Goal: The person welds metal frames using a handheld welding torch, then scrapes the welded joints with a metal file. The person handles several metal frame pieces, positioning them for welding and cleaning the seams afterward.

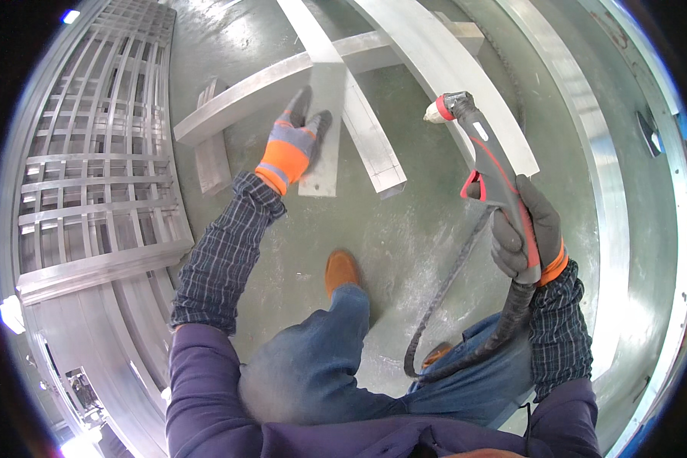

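My left hand (291, 145), in an orange and grey work glove, has its fingers stretched out and apart. It lies at the left edge of a flat metal strip (324, 164); whether it presses on the strip I cannot tell. Beside the strip is a rectangular metal tube (374, 145), its near end angled toward me. Wrapped round the handle of a grey and red torch (502, 179) is my right hand (530, 229), in a grey glove with an orange cuff. The torch has a red trigger, and its nozzle points left over a broad metal beam (450, 69).
A black hose (435, 313) loops from the torch handle past my legs. Crossing the far side is a metal bar (244, 99), with a short metal piece (214, 156) beneath it. Metal lattice frames (99, 183) are stacked at left. A long metal beam (595, 145) curves along the right.
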{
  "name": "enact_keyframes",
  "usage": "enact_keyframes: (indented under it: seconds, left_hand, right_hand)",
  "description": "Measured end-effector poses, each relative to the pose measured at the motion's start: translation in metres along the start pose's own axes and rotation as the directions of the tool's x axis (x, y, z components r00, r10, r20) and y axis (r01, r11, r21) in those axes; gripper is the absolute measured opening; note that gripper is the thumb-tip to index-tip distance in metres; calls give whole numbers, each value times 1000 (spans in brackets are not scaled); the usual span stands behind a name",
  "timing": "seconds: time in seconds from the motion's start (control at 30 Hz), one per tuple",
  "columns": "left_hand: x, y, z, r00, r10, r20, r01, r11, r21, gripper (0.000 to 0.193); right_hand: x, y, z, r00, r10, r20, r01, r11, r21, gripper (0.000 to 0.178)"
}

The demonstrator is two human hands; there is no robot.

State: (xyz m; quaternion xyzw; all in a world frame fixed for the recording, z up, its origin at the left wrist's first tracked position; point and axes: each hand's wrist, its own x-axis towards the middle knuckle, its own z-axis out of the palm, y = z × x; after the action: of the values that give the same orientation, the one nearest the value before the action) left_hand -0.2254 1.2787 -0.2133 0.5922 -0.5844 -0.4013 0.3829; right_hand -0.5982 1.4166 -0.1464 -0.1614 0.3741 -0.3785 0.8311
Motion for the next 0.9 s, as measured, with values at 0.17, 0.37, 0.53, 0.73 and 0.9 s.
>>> enact_keyframes:
  seconds: [0.17,0.37,0.53,0.73,0.9]
  left_hand:
    - [-21,8,6,976,119,181,-135,988,80,54]
    - [14,-54,-1,999,7,-41,-13,990,-144,46]
    - [-26,-6,40,938,-344,-50,302,878,-370,48]
    - [-26,-7,43,952,-303,-34,261,870,-419,49]
    - [-23,-11,43,967,-253,-20,224,888,-403,49]
  right_hand:
    - [-4,-2,-2,1000,31,1,-31,999,32,64]
    - [3,6,4,999,23,35,-23,1000,-5,61]
    - [-1,5,-2,1000,17,1,-17,1000,-11,61]
    - [4,5,-8,999,-9,31,10,1000,-11,61]
    - [2,7,-1,997,20,-73,-24,999,-44,58]
